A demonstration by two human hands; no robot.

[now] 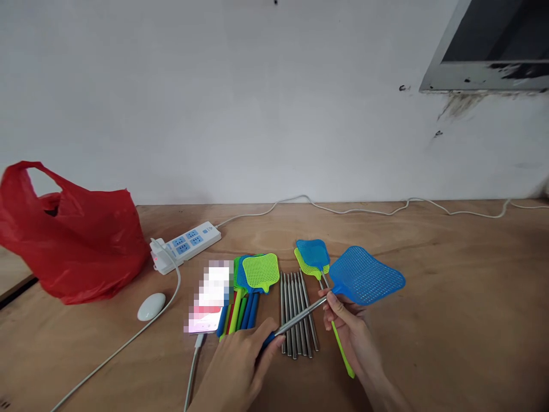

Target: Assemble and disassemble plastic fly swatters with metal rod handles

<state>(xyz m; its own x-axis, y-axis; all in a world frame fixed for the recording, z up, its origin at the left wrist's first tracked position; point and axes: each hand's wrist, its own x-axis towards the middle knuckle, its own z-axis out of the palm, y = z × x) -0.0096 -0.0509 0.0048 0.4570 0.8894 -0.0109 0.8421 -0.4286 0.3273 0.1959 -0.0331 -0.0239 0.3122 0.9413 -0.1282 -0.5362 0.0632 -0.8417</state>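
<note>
One wooden desk (pixel 450 297) carries a red bag (pixel 72 240), a power strip (pixel 189 240) and steel rods (pixel 294 286). Above the rods is a blue swatter (pixel 364 277). The left hand (pixel 238 366) grips its handle end and the right hand (pixel 349 326) pinches its shaft.

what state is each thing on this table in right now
blue swatter: in the air, left hand on its handle end, right hand at its neck
metal rods: lying flat, side by side
power strip: red light on, one plug in
red bag: open, slumped
phone: screen lit, cable attached
</note>
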